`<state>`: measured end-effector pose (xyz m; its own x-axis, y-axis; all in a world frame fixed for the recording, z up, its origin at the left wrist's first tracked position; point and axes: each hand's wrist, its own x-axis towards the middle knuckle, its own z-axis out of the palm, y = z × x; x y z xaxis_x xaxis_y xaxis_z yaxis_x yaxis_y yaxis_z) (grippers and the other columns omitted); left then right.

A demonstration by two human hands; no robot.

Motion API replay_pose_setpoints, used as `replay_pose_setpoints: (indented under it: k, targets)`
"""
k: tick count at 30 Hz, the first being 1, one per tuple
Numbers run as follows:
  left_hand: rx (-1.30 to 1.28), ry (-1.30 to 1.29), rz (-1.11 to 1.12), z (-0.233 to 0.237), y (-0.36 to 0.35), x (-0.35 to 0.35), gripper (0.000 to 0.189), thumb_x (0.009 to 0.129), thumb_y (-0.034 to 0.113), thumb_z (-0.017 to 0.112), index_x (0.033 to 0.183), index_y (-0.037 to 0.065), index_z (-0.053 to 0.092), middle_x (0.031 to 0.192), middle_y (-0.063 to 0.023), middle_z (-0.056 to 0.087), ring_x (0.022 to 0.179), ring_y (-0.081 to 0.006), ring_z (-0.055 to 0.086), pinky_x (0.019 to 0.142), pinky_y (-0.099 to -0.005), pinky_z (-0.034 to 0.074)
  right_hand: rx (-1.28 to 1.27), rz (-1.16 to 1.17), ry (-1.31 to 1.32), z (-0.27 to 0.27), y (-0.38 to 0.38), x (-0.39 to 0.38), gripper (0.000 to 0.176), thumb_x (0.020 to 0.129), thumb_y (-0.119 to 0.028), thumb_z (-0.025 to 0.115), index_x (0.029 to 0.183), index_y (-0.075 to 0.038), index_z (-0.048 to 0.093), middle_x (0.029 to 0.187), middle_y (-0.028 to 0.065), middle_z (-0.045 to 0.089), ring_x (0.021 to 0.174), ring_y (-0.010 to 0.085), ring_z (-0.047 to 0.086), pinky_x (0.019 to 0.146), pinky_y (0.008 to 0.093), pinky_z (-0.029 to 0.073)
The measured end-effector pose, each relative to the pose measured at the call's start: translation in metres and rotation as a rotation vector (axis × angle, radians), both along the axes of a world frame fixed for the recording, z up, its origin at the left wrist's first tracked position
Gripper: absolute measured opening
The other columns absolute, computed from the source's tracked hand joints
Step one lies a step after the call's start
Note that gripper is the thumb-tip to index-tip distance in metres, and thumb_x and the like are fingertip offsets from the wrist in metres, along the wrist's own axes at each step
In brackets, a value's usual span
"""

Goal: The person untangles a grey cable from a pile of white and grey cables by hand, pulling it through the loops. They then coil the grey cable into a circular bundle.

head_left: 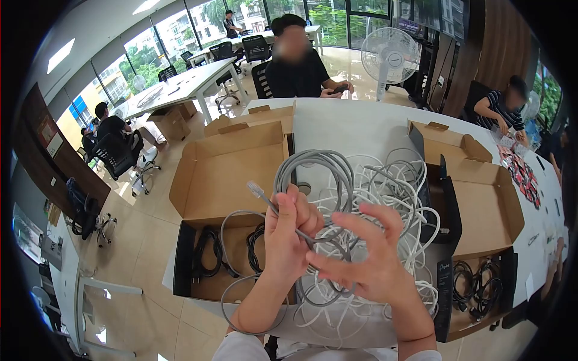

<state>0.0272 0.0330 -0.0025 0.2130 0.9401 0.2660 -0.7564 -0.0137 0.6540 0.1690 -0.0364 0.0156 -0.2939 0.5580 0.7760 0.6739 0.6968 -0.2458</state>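
My left hand (289, 231) is closed around a grey network cable (343, 174), wound in a loose coil that stands up above the fist. Its clear plug (255, 189) sticks out to the left of my thumb. A loose length of the same cable loops down past my left forearm. To the right, my right hand (376, 259) has its fingers and thumb spread, with the fingertips close to the lower strands of the coil. Behind and below both hands lies a tangled heap of white and grey cables (391, 195) on the white table (355, 120).
An open cardboard box (235, 171) with black cables (208, 256) stands at the left. At the right are more open boxes (487, 210), one with coiled black cables (475, 286). A person (298, 72) sits across the table; another person (503, 108) sits by red items (519, 174).
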Motion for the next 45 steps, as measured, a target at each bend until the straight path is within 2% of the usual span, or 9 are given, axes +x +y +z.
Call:
replay_pose_setpoints:
  k: [7, 10, 17, 20, 25, 28, 34, 40, 45]
  targets:
    - [-0.173, -0.264, -0.006, 0.002, 0.018, -0.017, 0.032, 0.097, 0.042, 0.040, 0.085, 0.013, 0.040, 0.061, 0.0045, 0.022, 0.052, -0.0087, 0.021, 0.054, -0.0242, 0.025, -0.114, 0.165, -0.081, -0.010, 0.011, 0.014, 0.018, 0.065, -0.016, 0.072, 0.081, -0.012, 0.062, 0.087, 0.0011, 0.061, 0.093, 0.0216, 0.054, 0.078, 0.0350, 0.039]
    - [-0.151, -0.326, 0.067, 0.008, 0.020, -0.022, 0.032, 0.097, 0.042, 0.039, 0.085, 0.013, 0.041, 0.062, 0.0043, 0.024, 0.054, -0.0083, 0.023, 0.055, -0.0229, 0.025, -0.220, -0.034, -0.134, -0.010, 0.015, 0.022, 0.015, 0.068, -0.011, 0.070, 0.079, -0.009, 0.060, 0.077, 0.0012, 0.058, 0.083, 0.0220, 0.054, 0.073, 0.0329, 0.040]
    - [-0.212, -0.458, 0.063, 0.011, 0.019, -0.031, 0.030, 0.098, 0.041, 0.038, 0.086, 0.013, 0.041, 0.061, 0.0047, 0.025, 0.053, -0.0065, 0.026, 0.052, -0.0216, 0.026, -0.140, -0.229, -0.135, -0.011, 0.026, 0.042, 0.014, 0.067, -0.007, 0.069, 0.079, -0.007, 0.060, 0.077, 0.0035, 0.057, 0.083, 0.0228, 0.053, 0.072, 0.0350, 0.040]
    - [-0.065, -0.337, -0.099, 0.005, 0.016, -0.034, 0.031, 0.098, 0.041, 0.037, 0.086, 0.014, 0.042, 0.057, 0.0056, 0.023, 0.047, -0.0057, 0.022, 0.047, -0.0212, 0.023, -0.026, -0.354, -0.142, -0.010, 0.032, 0.052, 0.015, 0.067, -0.005, 0.069, 0.079, -0.006, 0.061, 0.079, 0.0047, 0.057, 0.084, 0.0230, 0.053, 0.073, 0.0357, 0.041]
    - [-0.157, -0.247, -0.054, 0.011, 0.012, -0.035, 0.030, 0.100, 0.037, 0.034, 0.082, 0.014, 0.042, 0.053, 0.0060, 0.021, 0.042, -0.0057, 0.018, 0.043, -0.0222, 0.019, 0.031, -0.432, -0.049, -0.013, 0.033, 0.057, 0.018, 0.066, 0.001, 0.069, 0.083, -0.004, 0.064, 0.084, 0.0070, 0.060, 0.080, 0.0251, 0.056, 0.069, 0.0351, 0.046]
    - [-0.179, -0.268, -0.142, 0.012, 0.011, -0.038, 0.028, 0.099, 0.034, 0.037, 0.080, 0.014, 0.042, 0.051, 0.0058, 0.021, 0.041, -0.0068, 0.017, 0.042, -0.0237, 0.018, -0.111, -0.215, 0.243, -0.019, 0.034, 0.053, 0.021, 0.070, 0.008, 0.065, 0.089, -0.002, 0.066, 0.094, 0.0075, 0.064, 0.084, 0.0263, 0.061, 0.070, 0.0321, 0.049]
    - [-0.139, -0.287, -0.052, 0.014, 0.009, -0.043, 0.026, 0.092, 0.033, 0.043, 0.075, 0.014, 0.041, 0.047, 0.0051, 0.020, 0.040, -0.0084, 0.015, 0.041, -0.0259, 0.016, -0.281, 0.019, 0.320, -0.009, 0.024, 0.059, 0.029, 0.073, 0.014, 0.055, 0.096, 0.001, 0.065, 0.111, 0.0127, 0.063, 0.101, 0.0225, 0.061, 0.080, 0.0285, 0.049]
    - [-0.133, -0.326, 0.086, 0.010, 0.011, -0.039, 0.027, 0.092, 0.033, 0.043, 0.072, 0.015, 0.038, 0.047, 0.0051, 0.018, 0.039, -0.0083, 0.014, 0.040, -0.0254, 0.016, -0.378, 0.513, 0.997, -0.011, 0.015, 0.048, 0.037, 0.074, 0.016, 0.053, 0.108, 0.002, 0.059, 0.105, 0.0085, 0.058, 0.100, 0.0187, 0.058, 0.088, 0.0283, 0.045]
    - [-0.100, -0.365, 0.123, 0.011, 0.011, -0.040, 0.027, 0.093, 0.032, 0.042, 0.071, 0.016, 0.038, 0.047, 0.0054, 0.018, 0.038, -0.0078, 0.013, 0.039, -0.0245, 0.015, -0.664, 0.698, 1.507, -0.011, 0.010, 0.053, 0.043, 0.074, 0.014, 0.052, 0.115, 0.001, 0.053, 0.099, 0.0084, 0.055, 0.090, 0.0172, 0.054, 0.082, 0.0287, 0.045]
